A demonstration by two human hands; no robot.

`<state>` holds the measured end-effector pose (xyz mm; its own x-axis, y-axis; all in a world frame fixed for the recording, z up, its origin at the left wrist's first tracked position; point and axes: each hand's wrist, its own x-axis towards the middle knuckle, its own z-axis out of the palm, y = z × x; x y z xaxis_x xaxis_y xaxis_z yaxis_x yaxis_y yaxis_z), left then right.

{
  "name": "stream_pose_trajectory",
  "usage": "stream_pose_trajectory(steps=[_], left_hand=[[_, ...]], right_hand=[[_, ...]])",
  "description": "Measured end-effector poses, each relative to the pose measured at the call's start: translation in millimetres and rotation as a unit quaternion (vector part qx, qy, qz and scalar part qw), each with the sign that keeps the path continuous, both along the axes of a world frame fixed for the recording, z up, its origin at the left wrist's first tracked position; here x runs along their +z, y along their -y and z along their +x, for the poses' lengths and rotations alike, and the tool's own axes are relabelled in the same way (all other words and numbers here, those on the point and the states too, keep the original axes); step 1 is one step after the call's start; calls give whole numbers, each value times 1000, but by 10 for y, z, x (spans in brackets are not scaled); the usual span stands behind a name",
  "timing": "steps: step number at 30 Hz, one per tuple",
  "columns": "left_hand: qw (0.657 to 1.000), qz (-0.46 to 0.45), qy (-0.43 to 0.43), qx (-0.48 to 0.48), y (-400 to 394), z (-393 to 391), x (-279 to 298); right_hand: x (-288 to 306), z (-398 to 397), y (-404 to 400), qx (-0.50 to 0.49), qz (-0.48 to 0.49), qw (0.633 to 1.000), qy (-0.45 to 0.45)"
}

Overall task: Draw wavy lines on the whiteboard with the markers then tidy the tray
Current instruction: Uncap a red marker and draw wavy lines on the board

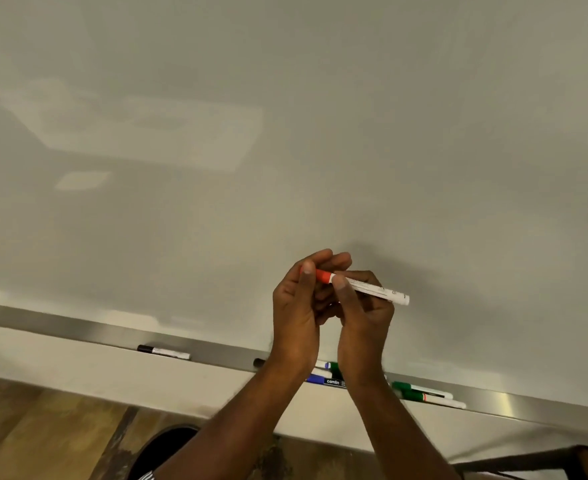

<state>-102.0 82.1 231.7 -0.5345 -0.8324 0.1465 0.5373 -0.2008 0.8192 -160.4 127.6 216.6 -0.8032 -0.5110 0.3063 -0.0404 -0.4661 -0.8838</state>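
Filling the view, the whiteboard (285, 133) is blank above its metal tray (216, 351). Both hands hold the red marker (365, 287) before it: left hand (297, 306) pinches the cap, right hand (365, 313) grips the white barrel.

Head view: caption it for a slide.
Both hands, left hand and right hand, grip a red marker before a blank whiteboard.
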Motion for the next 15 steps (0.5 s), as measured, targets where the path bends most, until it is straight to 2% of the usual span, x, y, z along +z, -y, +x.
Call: stream_pose_trajectory(steps=[4,9,15], left_hand=[[999,33,-17,-13,-6,-57,124],[997,63,14,38,3,-93,215],[998,46,1,36,6,-59,363]], right_hand=[[149,51,79,-42,2,998,47],[275,136,203,-69,-9,994,79],[370,230,298,-73,-70,988,117]])
